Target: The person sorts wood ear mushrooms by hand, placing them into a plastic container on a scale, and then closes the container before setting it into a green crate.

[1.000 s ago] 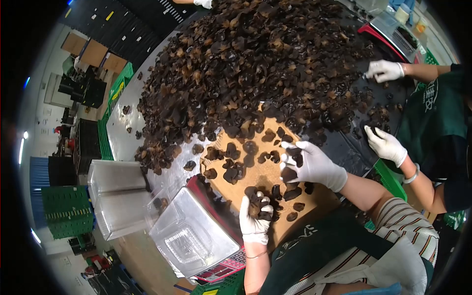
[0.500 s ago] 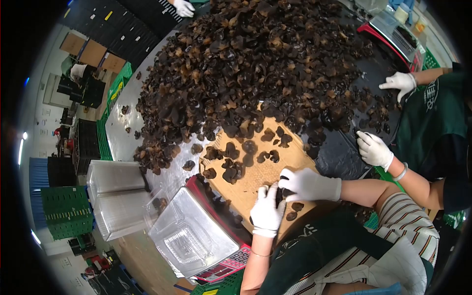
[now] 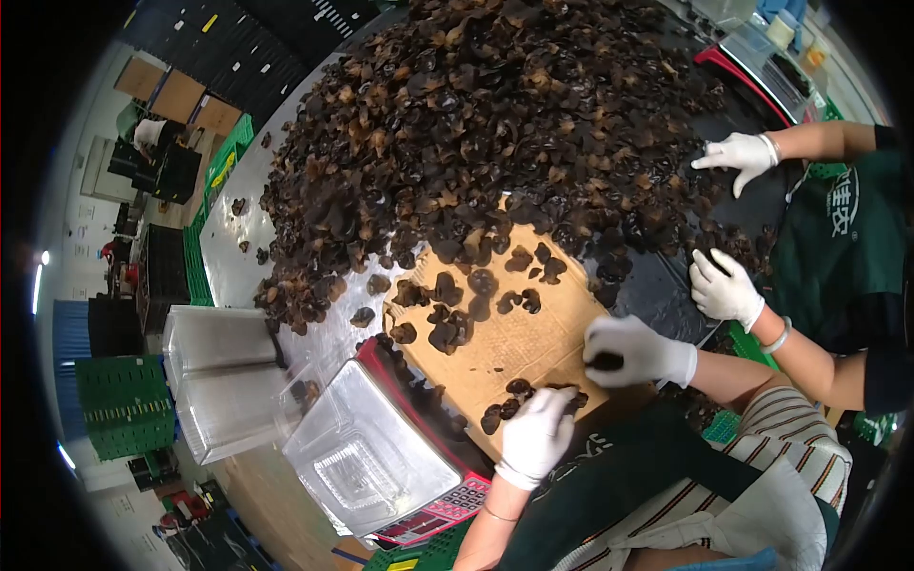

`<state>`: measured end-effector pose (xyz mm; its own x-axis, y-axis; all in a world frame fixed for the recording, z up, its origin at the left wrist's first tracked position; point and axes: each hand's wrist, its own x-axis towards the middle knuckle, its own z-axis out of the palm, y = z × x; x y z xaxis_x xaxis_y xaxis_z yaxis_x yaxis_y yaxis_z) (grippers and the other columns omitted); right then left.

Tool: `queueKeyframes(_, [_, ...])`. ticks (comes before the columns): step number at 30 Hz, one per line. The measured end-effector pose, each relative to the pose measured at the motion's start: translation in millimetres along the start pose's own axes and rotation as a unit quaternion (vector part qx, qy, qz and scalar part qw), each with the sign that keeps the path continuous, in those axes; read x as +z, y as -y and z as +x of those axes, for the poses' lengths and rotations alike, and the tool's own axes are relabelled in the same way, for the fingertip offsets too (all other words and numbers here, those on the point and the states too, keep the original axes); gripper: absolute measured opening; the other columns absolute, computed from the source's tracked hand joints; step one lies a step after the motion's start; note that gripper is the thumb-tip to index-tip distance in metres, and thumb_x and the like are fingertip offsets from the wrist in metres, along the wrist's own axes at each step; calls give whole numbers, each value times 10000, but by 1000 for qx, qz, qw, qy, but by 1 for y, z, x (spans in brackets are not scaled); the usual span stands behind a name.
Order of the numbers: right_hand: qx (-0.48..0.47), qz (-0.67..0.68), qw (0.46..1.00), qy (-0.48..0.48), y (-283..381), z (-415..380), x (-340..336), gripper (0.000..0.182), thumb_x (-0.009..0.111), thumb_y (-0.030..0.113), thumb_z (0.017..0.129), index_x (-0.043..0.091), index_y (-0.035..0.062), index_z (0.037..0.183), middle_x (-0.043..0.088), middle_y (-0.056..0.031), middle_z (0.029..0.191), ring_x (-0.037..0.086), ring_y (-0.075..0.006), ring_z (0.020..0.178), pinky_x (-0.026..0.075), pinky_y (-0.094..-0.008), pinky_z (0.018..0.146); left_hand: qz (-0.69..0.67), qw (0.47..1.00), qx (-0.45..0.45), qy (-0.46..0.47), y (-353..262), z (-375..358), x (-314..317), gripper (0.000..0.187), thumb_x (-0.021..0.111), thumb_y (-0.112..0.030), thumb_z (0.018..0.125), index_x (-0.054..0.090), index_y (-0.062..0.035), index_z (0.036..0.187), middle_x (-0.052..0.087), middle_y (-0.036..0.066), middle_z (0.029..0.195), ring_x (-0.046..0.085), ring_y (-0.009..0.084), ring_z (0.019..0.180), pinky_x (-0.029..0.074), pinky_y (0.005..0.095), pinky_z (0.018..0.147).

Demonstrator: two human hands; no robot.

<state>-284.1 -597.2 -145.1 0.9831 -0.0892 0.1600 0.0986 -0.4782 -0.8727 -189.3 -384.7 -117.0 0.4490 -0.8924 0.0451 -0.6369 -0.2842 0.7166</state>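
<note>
A big heap of dark dried fungus (image 3: 495,124) covers the table. Loose fungus pieces (image 3: 447,324) lie on a brown cardboard sheet (image 3: 514,347) in front of me. My left hand (image 3: 536,433), in a white glove, lies palm down at the cardboard's near edge, its fingers over a few small pieces (image 3: 509,398); whether it grips any is hidden. My right hand (image 3: 636,350), also gloved, rests on the cardboard's right edge, pinching a dark fungus piece (image 3: 604,362).
A scale (image 3: 433,509) carrying an open clear plastic box (image 3: 367,457) stands left of my hands. Stacked clear boxes (image 3: 214,381) and green crates (image 3: 124,404) are further left. A co-worker's gloved hands (image 3: 733,152) (image 3: 725,285) work at the right.
My left hand, raised with a handful a second ago, met my right and now lies low at the cardboard's edge. My right hand moved right and down. The co-worker's hands shifted along the heap.
</note>
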Motion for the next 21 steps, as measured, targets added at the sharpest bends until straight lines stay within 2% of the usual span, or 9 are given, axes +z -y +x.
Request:
queueKeyframes(2, [-37, -140, 987, 75, -14, -25, 17, 252, 760, 207, 730, 617, 160, 932, 599, -63, 976, 615, -245, 870, 492, -328, 746, 106, 993, 18, 47, 3, -8, 19, 288, 633, -86, 800, 673, -148, 1079, 599, 50, 919, 628, 222, 709, 528, 330, 547])
queueKeyframes(5, [-120, -259, 958, -6, -16, -35, 24, 343, 768, 227, 662, 609, 195, 965, 583, -36, 1058, 587, -238, 964, 479, -368, 790, 183, 980, 55, 55, 13, -16, 38, 276, 615, -114, 803, 681, -165, 1066, 576, 30, 952, 616, 193, 719, 518, 303, 491])
queueKeyframes(8, [-140, -261, 955, -6, -21, -42, 21, 404, 769, 227, 611, 607, 203, 981, 563, -18, 1112, 555, -245, 1016, 460, -401, 828, 172, 980, 80, 57, 20, -20, 45, 245, 620, -115, 795, 680, -162, 1028, 576, 29, 960, 616, 189, 708, 516, 302, 484])
queueKeyframes(11, [-181, -239, 954, 0, -32, -36, 24, 294, 753, 195, 672, 639, 184, 944, 606, -28, 985, 603, -236, 876, 488, -360, 692, 146, 984, 66, 80, 24, -25, 45, 214, 675, -119, 768, 676, -150, 980, 613, 33, 952, 644, 215, 746, 536, 326, 535])
queueKeyframes(12, [-139, -212, 967, 1, -32, -32, 23, 285, 755, 193, 674, 631, 176, 930, 602, -31, 972, 609, -238, 853, 494, -358, 687, 137, 985, 54, 92, 24, -25, 44, 210, 701, -121, 757, 675, -145, 963, 632, 35, 947, 659, 229, 769, 546, 338, 562])
queueKeyframes(14, [-55, -155, 986, 3, -33, -16, 20, 270, 759, 188, 677, 614, 159, 903, 593, -39, 945, 620, -243, 805, 506, -352, 677, 45, 997, 37, 43, 21, -25, 37, 221, 716, -65, 747, 666, -118, 955, 647, 55, 929, 667, 240, 778, 552, 330, 601])
queueKeyframes(15, [-69, -102, 990, -70, -27, 2, 18, 206, 746, 163, 715, 610, 139, 868, 589, -47, 880, 626, -250, 706, 520, -341, 622, -3, 999, 28, 18, 17, -25, 33, 228, 723, -38, 742, 661, -105, 951, 655, 64, 920, 671, 245, 783, 555, 327, 621])
queueKeyframes(18, [-33, -118, 985, -122, -16, 40, 21, 218, 745, 148, 724, 630, 136, 908, 594, -47, 898, 635, -250, 710, 533, -347, 636, -100, 993, 10, -66, 2, -22, 13, 229, 742, -11, 745, 658, -84, 946, 643, 95, 908, 668, 240, 772, 550, 314, 632])
queueKeyframes(21, [-51, -176, 972, -147, -17, 70, 32, 358, 724, 185, 755, 630, 148, 1099, 586, -84, 994, 649, -252, 738, 540, -353, 653, -85, 984, -11, -155, -14, -29, -25, 265, 774, 34, 694, 651, -51, 912, 667, 110, 921, 659, 244, 785, 531, 310, 662])
